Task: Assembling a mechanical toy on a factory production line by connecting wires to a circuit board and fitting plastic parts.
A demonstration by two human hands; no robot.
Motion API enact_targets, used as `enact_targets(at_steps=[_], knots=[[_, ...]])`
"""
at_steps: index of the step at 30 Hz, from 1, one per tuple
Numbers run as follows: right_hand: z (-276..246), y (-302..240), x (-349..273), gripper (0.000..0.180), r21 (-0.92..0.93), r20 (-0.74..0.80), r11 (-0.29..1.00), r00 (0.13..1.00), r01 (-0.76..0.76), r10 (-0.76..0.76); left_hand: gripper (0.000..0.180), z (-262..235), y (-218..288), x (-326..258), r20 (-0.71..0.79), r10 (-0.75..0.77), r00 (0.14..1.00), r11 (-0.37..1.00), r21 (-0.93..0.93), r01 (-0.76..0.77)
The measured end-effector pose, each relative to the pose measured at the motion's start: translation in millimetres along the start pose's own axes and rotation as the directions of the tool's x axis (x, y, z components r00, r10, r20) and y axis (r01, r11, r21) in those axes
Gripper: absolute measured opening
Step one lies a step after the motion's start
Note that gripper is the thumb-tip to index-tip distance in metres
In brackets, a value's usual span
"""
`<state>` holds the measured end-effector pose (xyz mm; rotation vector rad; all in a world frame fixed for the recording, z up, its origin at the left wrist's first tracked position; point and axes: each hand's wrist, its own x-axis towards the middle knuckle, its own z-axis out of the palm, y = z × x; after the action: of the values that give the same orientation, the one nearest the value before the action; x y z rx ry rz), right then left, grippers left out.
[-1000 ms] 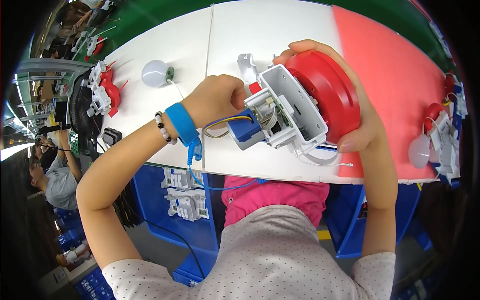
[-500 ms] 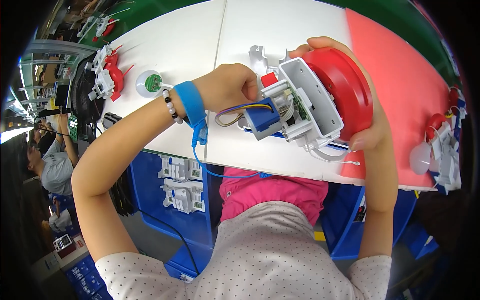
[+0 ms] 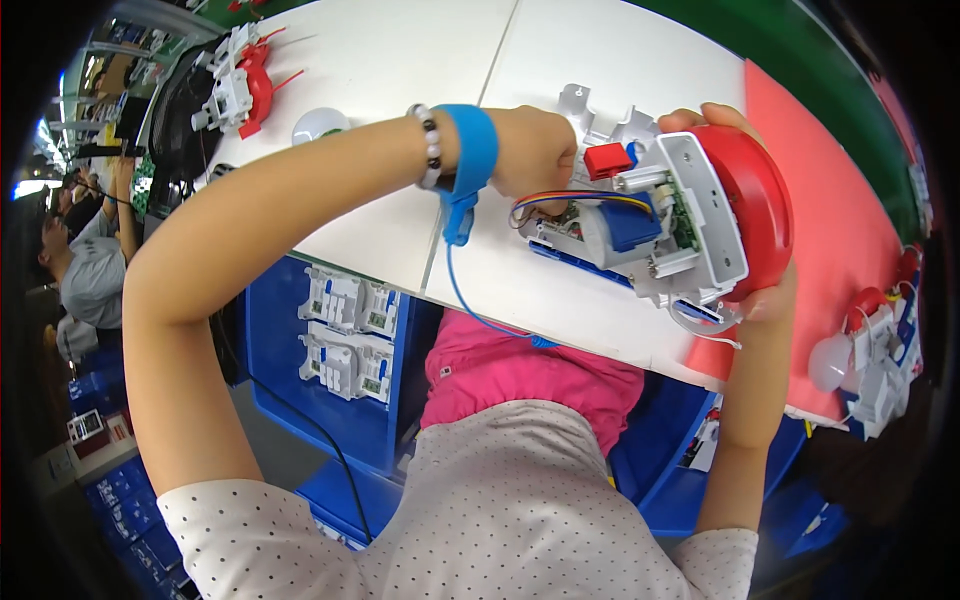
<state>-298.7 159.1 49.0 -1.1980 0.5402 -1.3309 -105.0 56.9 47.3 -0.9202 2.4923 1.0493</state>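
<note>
My right hand [image 3: 768, 298] wraps round a red round housing [image 3: 758, 215], fingers over its far edge and thumb on its near edge. To it is joined a white rectangular frame [image 3: 705, 215]. A blue-wrapped cylindrical part [image 3: 630, 222], a small red block [image 3: 606, 161] and a bundle of coloured wires [image 3: 575, 196] sit left of the frame. My left hand [image 3: 535, 160] is closed beside the wires, its fingertips partly hidden at a white base with a circuit board [image 3: 562, 228]. A blue wrist strap [image 3: 472, 150] and a beaded bracelet circle that wrist.
A red and white assembly [image 3: 240, 90] and a white dome [image 3: 318, 124] lie on the table's left. Another assembly [image 3: 885, 350] rests on the red mat [image 3: 810, 150]. A blue bin [image 3: 275, 350] below holds white parts. The strap's blue cord [image 3: 465, 290] hangs over the edge.
The red housing and its attached parts now appear farther right and lower. My left hand has moved right, its fingers now reaching behind the wires. The whole view has also shifted.
</note>
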Motion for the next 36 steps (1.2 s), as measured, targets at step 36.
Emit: enact_targets(at_steps=[36], knots=[[-7, -17, -8, 0.092, -0.004, 0.209, 0.995, 0.973, -0.103, 0.102, 0.037, 19, -8, -7, -0.055, -0.198, 0.979, 0.980, 0.025, 0.200]])
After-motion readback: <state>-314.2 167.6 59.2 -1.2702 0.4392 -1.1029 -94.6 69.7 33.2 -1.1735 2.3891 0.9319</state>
